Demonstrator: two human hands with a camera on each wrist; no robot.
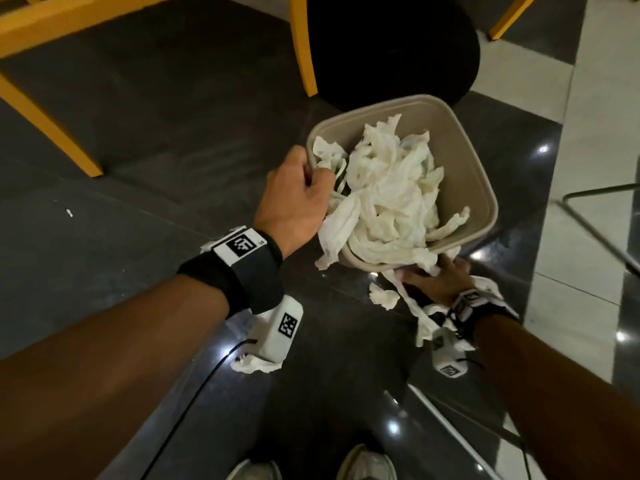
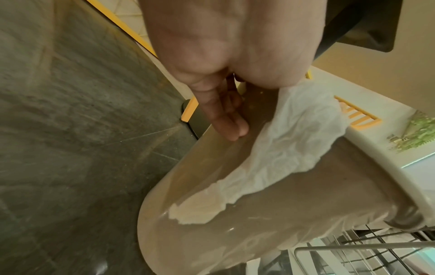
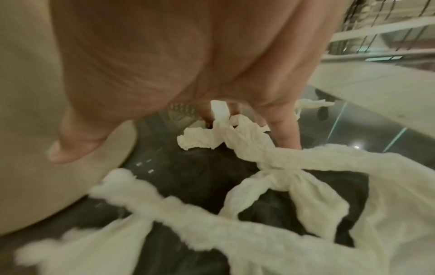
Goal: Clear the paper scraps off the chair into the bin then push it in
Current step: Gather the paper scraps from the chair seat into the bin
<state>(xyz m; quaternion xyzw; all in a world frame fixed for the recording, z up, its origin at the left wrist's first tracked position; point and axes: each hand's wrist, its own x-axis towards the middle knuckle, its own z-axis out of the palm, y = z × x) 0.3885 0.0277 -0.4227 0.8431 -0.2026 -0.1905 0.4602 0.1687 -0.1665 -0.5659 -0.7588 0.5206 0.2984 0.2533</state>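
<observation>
1. Bin (image 1: 460,174) front and centre for us: a beige tub on the dark floor (image 1: 138,202), tilted toward us and heaped with white paper scraps (image 1: 384,192).
2. Our left hand (image 1: 298,195) grips the bin's left rim, fingers curled down the outer wall in the left wrist view, thumb side over the edge, and one scrap (image 2: 294,145) drapes over that rim beside it.
3. Our right hand (image 1: 440,278) sits low at the bin's near edge, fingers down among loose scraps (image 3: 270,163) strewn on the floor; a strip runs up between them, but we cannot tell whether it is pinched.
4. More scraps trail from the near rim onto the tiles.
5. Just beyond the bin sits the chair's round black seat (image 1: 391,46), with yellow legs (image 1: 304,46) on its left.
</observation>
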